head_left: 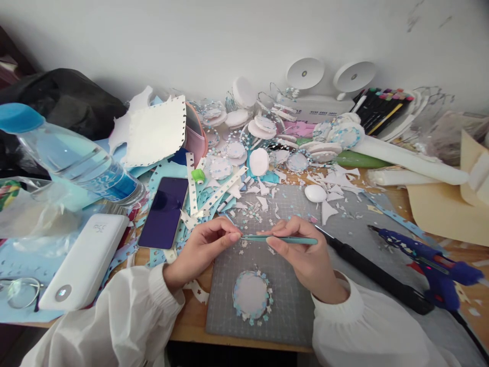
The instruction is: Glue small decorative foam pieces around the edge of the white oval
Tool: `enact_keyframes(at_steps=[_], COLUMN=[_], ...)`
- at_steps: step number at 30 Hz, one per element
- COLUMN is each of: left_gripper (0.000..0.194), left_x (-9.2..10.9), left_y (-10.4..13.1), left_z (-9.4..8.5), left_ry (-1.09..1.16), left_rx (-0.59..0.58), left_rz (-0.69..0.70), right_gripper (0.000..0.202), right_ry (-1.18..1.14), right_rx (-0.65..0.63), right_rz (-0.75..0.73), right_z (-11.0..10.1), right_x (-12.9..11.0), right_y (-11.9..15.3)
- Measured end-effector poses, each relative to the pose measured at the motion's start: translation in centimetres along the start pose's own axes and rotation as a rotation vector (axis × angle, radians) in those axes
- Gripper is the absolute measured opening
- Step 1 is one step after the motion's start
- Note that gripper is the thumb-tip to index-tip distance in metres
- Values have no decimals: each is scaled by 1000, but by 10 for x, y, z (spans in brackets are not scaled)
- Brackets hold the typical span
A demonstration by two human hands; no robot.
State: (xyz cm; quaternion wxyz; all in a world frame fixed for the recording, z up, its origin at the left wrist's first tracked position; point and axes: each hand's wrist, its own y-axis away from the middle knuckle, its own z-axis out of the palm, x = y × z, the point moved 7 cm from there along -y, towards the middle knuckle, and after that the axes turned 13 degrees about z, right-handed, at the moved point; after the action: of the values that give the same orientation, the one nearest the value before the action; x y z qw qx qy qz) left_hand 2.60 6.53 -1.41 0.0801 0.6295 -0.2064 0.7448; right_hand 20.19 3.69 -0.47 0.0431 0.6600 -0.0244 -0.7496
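Observation:
My right hand [301, 250] grips a pair of teal tweezers [294, 240], held level with the tips pointing left. Those tips meet the fingertips of my left hand [210, 244], whose thumb and forefinger are pinched together. Whatever lies in that pinch is too small to make out. Below both hands, a round white disc [250, 294] edged with small blue and white flower shapes lies on the grey cutting mat [294, 316]. Tiny paper scraps [254, 219] are scattered on the mat just beyond my fingers.
At left are a phone [164, 211], a white power bank [84, 262] and a tilted water bottle [76, 158]. Right of my hands lie a black-handled tool [378, 275] and a blue glue gun [424, 260]. Many decorated discs [263, 125] are heaped at the back.

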Motion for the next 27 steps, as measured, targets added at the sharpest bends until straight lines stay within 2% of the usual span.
enact_keyframes(at_steps=[8,13,16,19,21,24,27], left_gripper=[20,25,25,27,31,36,42], left_x=[0,0,-2,-1,-1,-4,-5], left_y=[0,0,2,3,5,8,11], left_z=[2,1,-1,-2,-1,0,4], left_ry=[-20,-45,-18,-40,-77,-78,-17], left_rx=[-30,-30,2,-12,-51,-91,-124], left_rz=[-8,-26,-55,-61,-68,-82,-82], right_gripper=[15,18,18,13,12,20,27], right_ry=[-27,-87,-99,-19,112,439,779], right_rx=[-11,14,58,136,182,207,139], right_rz=[40,114,82,-70,-234,-556,-848], right_z=[1,-8,-13,-14,-7,16,49], right_x=[2,13,9,-11,-31,-61,-70], right_y=[-1,-5,-8,-4,5,27,48])
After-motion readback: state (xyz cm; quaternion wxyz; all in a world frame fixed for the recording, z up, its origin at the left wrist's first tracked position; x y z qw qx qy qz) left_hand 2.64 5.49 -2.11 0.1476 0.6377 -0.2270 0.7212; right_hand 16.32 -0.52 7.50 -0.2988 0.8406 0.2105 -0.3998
